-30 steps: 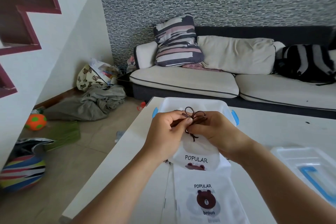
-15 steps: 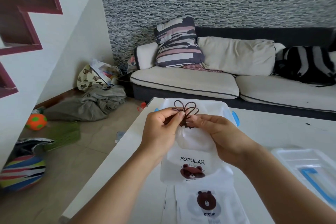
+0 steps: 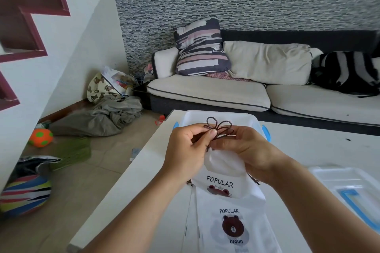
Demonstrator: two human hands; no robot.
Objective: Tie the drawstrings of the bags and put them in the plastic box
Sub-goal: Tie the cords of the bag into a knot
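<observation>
Left hand (image 3: 188,150), right hand (image 3: 244,148) both pinching brown drawstring (image 3: 219,127) loops above held bag (image 3: 224,170); bow unfinished. Second bag (image 3: 232,226) flat on surface (image 3: 308,146), untied. Plastic box (image 3: 253,118) behind, contents unseen.

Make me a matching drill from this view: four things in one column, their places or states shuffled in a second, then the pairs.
Things:
1. drawstring loops
2. plastic box
3. box lid
4. bear bag

Places or states:
A. flat on the table nearest the camera
B. pinched between the left hand and right hand
C. open, beyond the hands
D. on the table at the right edge

Pairs: 1-B, 2-C, 3-D, 4-A
</observation>
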